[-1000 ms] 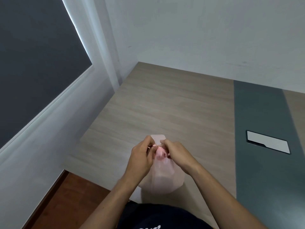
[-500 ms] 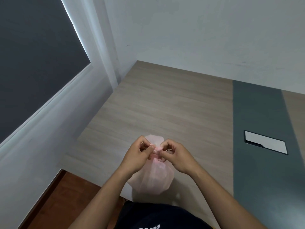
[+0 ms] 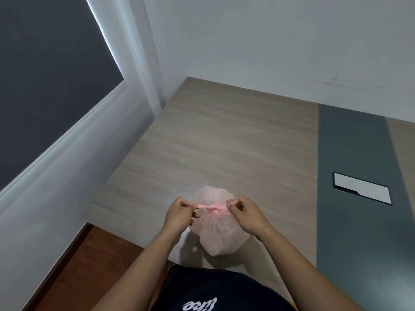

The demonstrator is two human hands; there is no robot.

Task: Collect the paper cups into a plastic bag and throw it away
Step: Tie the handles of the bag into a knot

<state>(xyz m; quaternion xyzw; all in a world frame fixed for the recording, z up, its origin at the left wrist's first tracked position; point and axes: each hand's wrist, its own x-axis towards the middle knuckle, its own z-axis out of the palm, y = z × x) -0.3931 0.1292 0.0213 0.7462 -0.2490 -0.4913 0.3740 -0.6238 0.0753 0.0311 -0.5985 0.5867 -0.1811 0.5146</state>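
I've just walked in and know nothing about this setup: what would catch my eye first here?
First, the pink translucent plastic bag, bulging and tied at its top, at the near edge of the pale wood-grain table. The left hand and right hand each pinch one tied-off end of it, stretched out sideways. Farther right, a white rectangular hatch sits in the table's dark grey strip.

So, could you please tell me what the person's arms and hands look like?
Both the left hand and the right hand are bare: no gloves, rings or watch show. The left forearm and right forearm are uncovered too, with no sleeve in view. Below them is a dark top with white lettering, cut off by the frame.
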